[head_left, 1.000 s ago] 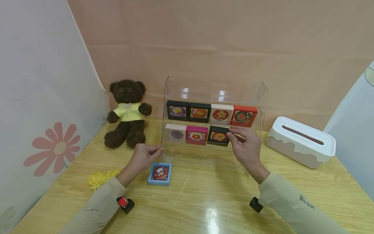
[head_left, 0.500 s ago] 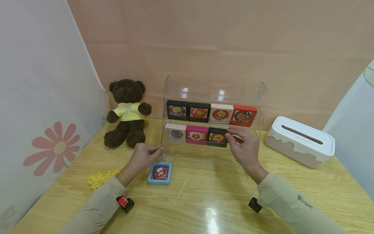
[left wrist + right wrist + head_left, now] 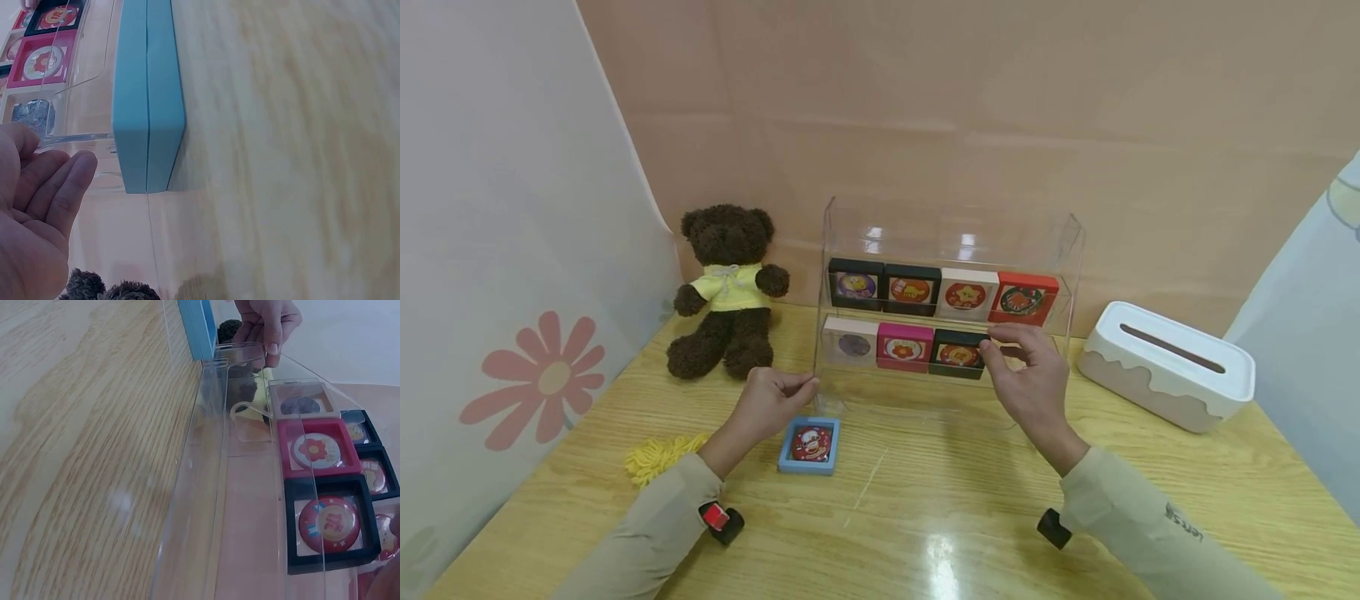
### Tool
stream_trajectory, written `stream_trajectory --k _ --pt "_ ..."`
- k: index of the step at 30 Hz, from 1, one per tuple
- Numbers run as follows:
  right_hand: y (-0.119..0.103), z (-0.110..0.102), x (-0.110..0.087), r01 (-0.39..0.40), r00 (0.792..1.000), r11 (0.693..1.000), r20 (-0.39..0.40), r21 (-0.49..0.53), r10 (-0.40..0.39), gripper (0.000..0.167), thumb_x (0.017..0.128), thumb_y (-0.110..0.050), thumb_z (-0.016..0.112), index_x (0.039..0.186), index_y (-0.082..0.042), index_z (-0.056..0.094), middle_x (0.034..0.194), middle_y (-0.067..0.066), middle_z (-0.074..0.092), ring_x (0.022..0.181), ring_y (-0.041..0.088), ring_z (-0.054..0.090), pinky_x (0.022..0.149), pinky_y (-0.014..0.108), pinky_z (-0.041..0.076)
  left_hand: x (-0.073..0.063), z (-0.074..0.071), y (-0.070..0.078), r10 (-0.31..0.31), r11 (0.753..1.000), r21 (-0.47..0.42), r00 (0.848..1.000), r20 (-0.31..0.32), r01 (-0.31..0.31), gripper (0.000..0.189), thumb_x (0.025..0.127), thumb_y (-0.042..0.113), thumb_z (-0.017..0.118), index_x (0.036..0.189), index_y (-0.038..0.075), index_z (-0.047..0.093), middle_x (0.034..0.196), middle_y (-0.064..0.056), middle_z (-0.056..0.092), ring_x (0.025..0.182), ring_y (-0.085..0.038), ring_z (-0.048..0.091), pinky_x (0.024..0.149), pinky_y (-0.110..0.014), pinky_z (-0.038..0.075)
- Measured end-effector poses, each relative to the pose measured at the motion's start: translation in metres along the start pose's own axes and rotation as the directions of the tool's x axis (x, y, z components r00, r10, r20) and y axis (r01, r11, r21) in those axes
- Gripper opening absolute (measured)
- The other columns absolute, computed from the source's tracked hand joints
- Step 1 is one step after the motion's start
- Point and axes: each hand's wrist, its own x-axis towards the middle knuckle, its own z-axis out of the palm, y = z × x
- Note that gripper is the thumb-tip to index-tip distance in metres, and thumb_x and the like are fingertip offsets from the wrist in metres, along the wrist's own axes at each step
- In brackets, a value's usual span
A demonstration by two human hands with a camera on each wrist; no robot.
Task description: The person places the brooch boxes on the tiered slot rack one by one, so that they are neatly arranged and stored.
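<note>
In the head view, a clear acrylic display stand (image 3: pixel 917 225) holds two rows of small square badge frames. My left hand (image 3: pixel 767 407) pinches the stand's lower left edge between thumb and forefinger. At the right end of the lower row stands a black badge frame (image 3: pixel 958 372) with a round red badge. The thumb and forefinger of my right hand (image 3: pixel 1033 387) are curled at its upper right corner. Left of it are a pink frame (image 3: pixel 906 362) and a pale frame (image 3: pixel 838 354). A light blue badge frame (image 3: pixel 787 458) lies on the table near my left hand.
The upper row holds two black frames, one pale frame (image 3: pixel 970 311) and a red frame (image 3: pixel 1045 308). A brown teddy bear (image 3: pixel 730 287) sits to the left. Yellow yarn (image 3: pixel 658 458) lies by my left sleeve. A tissue box (image 3: pixel 1150 383) stands at the right.
The black frame has shifted slightly left toward the pink one, with my right hand following. My left hand stays on the stand's edge.
</note>
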Motion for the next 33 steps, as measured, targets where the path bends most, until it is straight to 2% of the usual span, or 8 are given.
stream_trajectory --k 4,7,15,19,23,29,31,33 --pt "0.008 0.004 -0.004 0.076 0.997 0.997 -0.026 -0.014 -0.076 0.009 0.076 0.01 0.071 0.084 0.004 0.072 0.092 0.014 0.067 0.085 0.017 0.056 0.067 0.022 0.047 0.0 0.0 -0.001 -0.003 1.0 -0.003 1.0 0.004 0.003 0.016 0.089 0.005 0.067 0.096 -0.008 0.072 0.085 -0.015 0.07 0.07 -0.017 0.069 0.053 -0.023 0.054" --pt "0.005 0.008 -0.009 0.143 0.99 0.99 0.001 0.02 -0.143 0.01 0.076 0.008 0.07 0.082 0.001 0.072 0.089 0.011 0.067 0.08 0.017 0.058 0.066 0.022 0.047 0.001 0.0 -0.001 -0.005 1.0 0.002 1.0 0.003 0.005 0.016 0.089 0.005 0.067 0.096 -0.008 0.072 0.084 -0.015 0.07 0.07 -0.017 0.069 0.054 -0.023 0.054" --pt "-0.014 0.027 -0.032 0.194 0.958 0.976 0.193 0.1 -0.211 0.017 0.076 0.007 0.067 0.087 -0.005 0.07 0.087 0.004 0.066 0.077 0.017 0.061 0.061 0.031 0.051 0.001 -0.001 -0.002 0.004 1.0 0.014 1.0 0.013 -0.004 0.015 0.089 0.004 0.066 0.095 -0.009 0.072 0.084 -0.015 0.07 0.069 -0.017 0.069 0.054 -0.022 0.054" --pt "-0.02 0.038 -0.046 0.156 0.924 0.983 0.338 0.093 -0.179 0.019 0.077 0.003 0.071 0.094 -0.006 0.069 0.091 0.001 0.065 0.079 0.018 0.06 0.06 0.036 0.054 0.001 -0.002 -0.002 -0.003 1.0 0.004 1.0 0.017 0.003 0.016 0.089 0.006 0.066 0.096 -0.008 0.072 0.085 -0.015 0.07 0.07 -0.017 0.069 0.054 -0.023 0.054" --pt "-0.023 0.05 -0.058 0.079 0.844 0.994 0.526 0.074 -0.106 0.023 0.081 -0.005 0.072 0.104 -0.003 0.067 0.097 0.004 0.065 0.083 0.02 0.06 0.064 0.036 0.055 0.001 -0.003 -0.001 -0.017 1.0 -0.001 1.0 0.017 0.017 0.017 0.09 0.006 0.066 0.096 -0.009 0.072 0.085 -0.016 0.07 0.071 -0.019 0.069 0.056 -0.024 0.055" --pt "-0.029 0.069 -0.07 -0.06 0.663 0.998 0.747 -0.013 0.049 0.042 0.088 -0.021 0.07 0.12 0.004 0.061 0.112 0.014 0.063 0.093 0.026 0.062 0.073 0.036 0.054 0.001 -0.002 0.0 -0.017 1.0 0.001 0.999 0.029 0.017 0.019 0.09 0.008 0.066 0.098 -0.009 0.071 0.087 -0.016 0.07 0.074 -0.02 0.069 0.059 -0.026 0.056" --pt "-0.031 0.076 -0.072 -0.082 0.623 0.996 0.778 -0.036 0.08 0.045 0.089 -0.025 0.069 0.122 0.005 0.06 0.116 0.015 0.062 0.095 0.025 0.062 0.076 0.034 0.053 0.001 -0.002 0.001 -0.02 1.0 -0.001 0.999 0.029 0.02 0.018 0.09 0.007 0.066 0.097 -0.009 0.071 0.088 -0.017 0.07 0.074 -0.02 0.069 0.059 -0.026 0.056" --pt "-0.032 0.083 -0.073 -0.089 0.602 0.995 0.793 -0.051 0.094 0.047 0.089 -0.026 0.069 0.122 0.005 0.06 0.118 0.015 0.061 0.094 0.024 0.062 0.077 0.032 0.052 0.001 -0.001 0.002 -0.026 1.0 -0.001 0.999 0.026 0.026 0.017 0.09 0.006 0.066 0.097 -0.008 0.071 0.089 -0.017 0.069 0.074 -0.02 0.069 0.06 -0.026 0.056"
